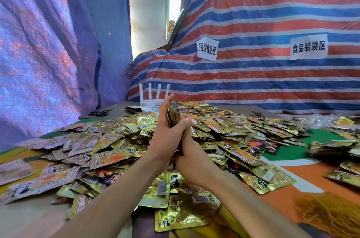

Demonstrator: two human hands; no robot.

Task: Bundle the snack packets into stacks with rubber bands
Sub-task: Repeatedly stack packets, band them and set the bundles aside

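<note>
Clamping a small stack of snack packets [171, 115] upright between both hands, just above the middle of the loose packet heap [116, 140] spreading across the tabletop [315, 171]. Pressing the left hand [164, 134] against the stack's left face, fingers [169, 101] straight, close together and pointing up, thumb hooking over the near edge. Gripping the stack's lower end with the right hand [188, 159], fingers curling round the packets, their tips hiding behind the stack. Lying at the near right corner, well apart from both hands, a tuft of tan rubber bands [329, 212]. Resting near the tabletop's far left edge, black scissors [99, 113], and beside them a white router [152, 99] with four antennas standing upright. Hanging behind, a red, white and blue striped tarp [272, 13] carrying two white paper signs [308, 46].
</note>
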